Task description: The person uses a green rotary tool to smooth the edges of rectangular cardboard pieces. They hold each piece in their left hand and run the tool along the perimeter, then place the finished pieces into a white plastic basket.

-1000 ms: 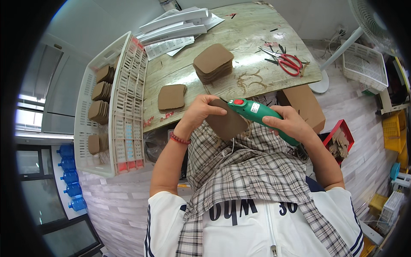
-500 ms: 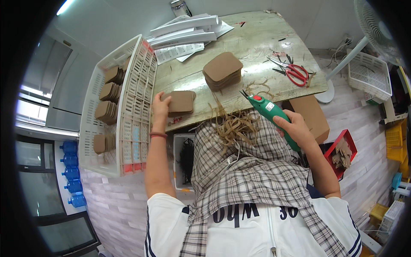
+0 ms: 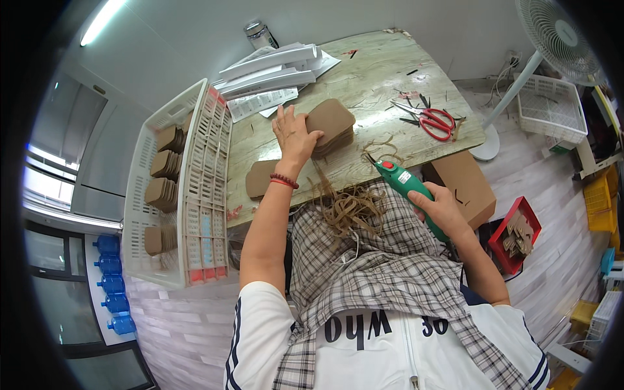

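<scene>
My left hand (image 3: pixel 294 136) is at the left side of a taller stack of brown rounded-corner pieces (image 3: pixel 331 121), its fingers spread and its thumb against or close to the stack's near edge. Nothing shows in its grasp. Below that forearm lies a lower pile of similar brown pieces (image 3: pixel 260 179), partly covered by the wrist. My right hand (image 3: pixel 443 209) is wrapped round a green electric cutter (image 3: pixel 404 181) with a red button, its dark tip pointing up and left over the table's near edge. Curly brown trimmed strips (image 3: pixel 351 209) lie heaped on my plaid apron (image 3: pixel 325 260).
Red-handled scissors (image 3: pixel 437 123) lie on the table (image 3: pixel 383 71) at the right. White papers (image 3: pixel 266 78) are piled at the back. A white plastic crate (image 3: pixel 207 175) of brown pieces stands left; a red box (image 3: pixel 517 234) with offcuts, a cardboard box (image 3: pixel 465 185) and a fan (image 3: pixel 552 32) are right.
My left hand has left the lower pile and moved up and right to the taller stack. My right hand still holds the cutter in much the same place. The view has shifted slightly.
</scene>
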Demonstrator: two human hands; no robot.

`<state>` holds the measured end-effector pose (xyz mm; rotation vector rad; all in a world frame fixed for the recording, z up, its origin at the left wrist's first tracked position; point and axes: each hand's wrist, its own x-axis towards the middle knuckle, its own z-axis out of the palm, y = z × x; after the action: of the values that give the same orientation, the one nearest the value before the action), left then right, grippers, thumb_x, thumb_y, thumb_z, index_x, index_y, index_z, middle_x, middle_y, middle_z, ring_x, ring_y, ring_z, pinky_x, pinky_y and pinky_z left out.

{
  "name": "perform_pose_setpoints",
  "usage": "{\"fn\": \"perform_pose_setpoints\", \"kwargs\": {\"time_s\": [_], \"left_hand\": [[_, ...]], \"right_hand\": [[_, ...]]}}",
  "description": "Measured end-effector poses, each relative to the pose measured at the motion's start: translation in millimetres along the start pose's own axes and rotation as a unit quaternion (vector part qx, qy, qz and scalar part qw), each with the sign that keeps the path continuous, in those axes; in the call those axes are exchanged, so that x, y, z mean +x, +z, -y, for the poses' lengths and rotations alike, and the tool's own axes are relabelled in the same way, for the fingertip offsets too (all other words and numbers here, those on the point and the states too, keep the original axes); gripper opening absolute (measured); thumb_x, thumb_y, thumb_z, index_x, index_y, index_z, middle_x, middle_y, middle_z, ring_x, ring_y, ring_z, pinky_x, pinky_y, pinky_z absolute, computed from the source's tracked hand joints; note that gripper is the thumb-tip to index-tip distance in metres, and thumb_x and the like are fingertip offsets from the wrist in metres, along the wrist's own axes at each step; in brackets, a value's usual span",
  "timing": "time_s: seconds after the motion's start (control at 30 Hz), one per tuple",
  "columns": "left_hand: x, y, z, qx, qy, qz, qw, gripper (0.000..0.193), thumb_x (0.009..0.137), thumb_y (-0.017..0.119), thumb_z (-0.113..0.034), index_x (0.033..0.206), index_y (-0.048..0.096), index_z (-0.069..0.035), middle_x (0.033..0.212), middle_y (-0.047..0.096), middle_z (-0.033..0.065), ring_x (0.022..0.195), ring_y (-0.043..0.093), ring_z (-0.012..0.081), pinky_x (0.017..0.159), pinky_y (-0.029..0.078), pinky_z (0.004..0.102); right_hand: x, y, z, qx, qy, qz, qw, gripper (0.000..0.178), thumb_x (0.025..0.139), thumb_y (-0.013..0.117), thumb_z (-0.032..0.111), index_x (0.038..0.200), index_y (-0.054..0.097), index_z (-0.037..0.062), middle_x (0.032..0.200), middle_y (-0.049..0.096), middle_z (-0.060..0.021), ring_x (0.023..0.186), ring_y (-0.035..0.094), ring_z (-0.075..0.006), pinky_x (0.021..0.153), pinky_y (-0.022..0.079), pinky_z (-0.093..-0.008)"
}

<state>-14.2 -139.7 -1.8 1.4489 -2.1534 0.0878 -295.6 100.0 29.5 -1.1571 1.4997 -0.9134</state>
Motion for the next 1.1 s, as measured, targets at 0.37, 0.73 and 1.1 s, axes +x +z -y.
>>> {"fn": "perform_pose_setpoints", "kwargs": {"time_s": [0.37, 0.73, 1.1], "left_hand": [[-2.0, -28.3, -22.2, -0.547, -0.207, 0.017, 0.811, 0.023, 0.080, 0.073, -0.004, 0.092, 0.053, -0.004, 0.100, 0.064, 0.0060, 0.085, 0.060, 0.0150, 0.072, 0.049, 0.0298], [-40.0, -43.0, -100.8, -0.888, -0.272, -0.157, 0.336, 0.039, 0.088, 0.061, 0.006, 0.124, 0.052, -0.004, 0.123, 0.059, 0.0087, 0.114, 0.057, 0.0247, 0.101, 0.049, 0.0402], [-47.0, -26.8, -111.1, -0.906, -0.276, -0.143, 0.286, 0.042, 0.088, 0.059, 0.008, 0.128, 0.050, -0.003, 0.127, 0.057, 0.0109, 0.119, 0.054, 0.0275, 0.106, 0.044, 0.0430]], "right_hand": [[-1.7, -1.4, 15.7, 0.018, -0.027, -0.020, 0.999, 0.036, 0.089, 0.066, 0.034, 0.088, 0.062, -0.0018, 0.067, 0.057, -0.0021, 0.055, 0.054, -0.0080, 0.051, 0.046, -0.0256], [-7.7, 23.9, 51.1, 0.060, -0.057, -0.043, 0.996, 0.036, 0.089, 0.068, 0.033, 0.095, 0.063, -0.0023, 0.068, 0.056, 0.0002, 0.058, 0.051, -0.0052, 0.052, 0.043, -0.0230], [-10.6, 23.8, 57.4, 0.044, -0.072, -0.036, 0.996, 0.033, 0.092, 0.065, 0.032, 0.095, 0.062, -0.0004, 0.069, 0.058, -0.0015, 0.057, 0.053, -0.0061, 0.052, 0.043, -0.0225]]}}
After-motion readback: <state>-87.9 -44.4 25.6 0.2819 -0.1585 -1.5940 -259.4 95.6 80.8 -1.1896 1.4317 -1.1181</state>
